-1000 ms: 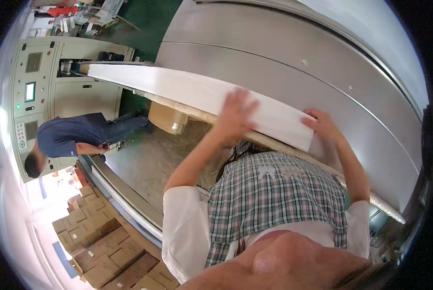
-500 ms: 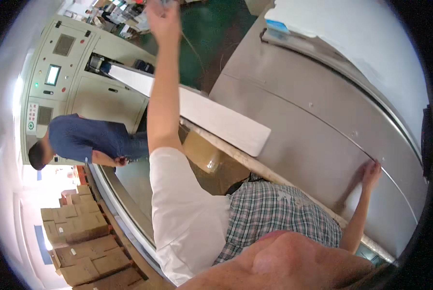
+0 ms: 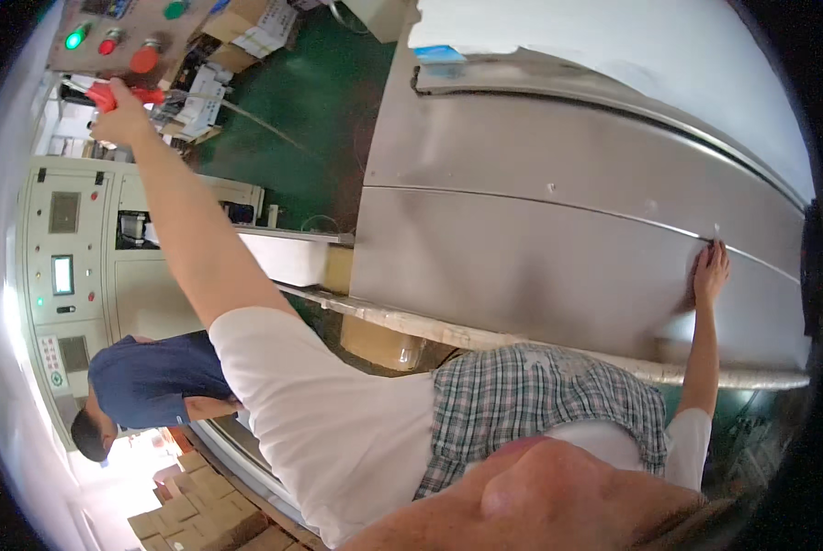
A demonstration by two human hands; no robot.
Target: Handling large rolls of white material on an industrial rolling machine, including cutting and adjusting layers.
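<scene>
My left hand (image 3: 125, 121) reaches to the upper left, its fingers closed around a red-handled tool (image 3: 104, 95) beneath a control panel (image 3: 127, 28). Which kind of tool it is cannot be made out; another red piece and thin metal show beside it. My right hand (image 3: 711, 268) rests with fingers spread on a grey metal tabletop (image 3: 485, 248), fingertips at the long seam. Round the panel are a lit green button (image 3: 76, 37) and red push buttons (image 3: 145, 57).
A large white piece (image 3: 614, 37) covers the table's far side. Left of the table lies a white bar (image 3: 287, 260), with a brown carton (image 3: 379, 344) below. A person in a dark blue shirt (image 3: 150, 381) stands by a cream control cabinet (image 3: 159, 294). Stacked cardboard boxes (image 3: 196, 500) stand behind.
My left hand has swung left to the red-handled tool at the panel. My right hand stays at the seam. The white bar's end no longer overlaps the tabletop and lies left of it.
</scene>
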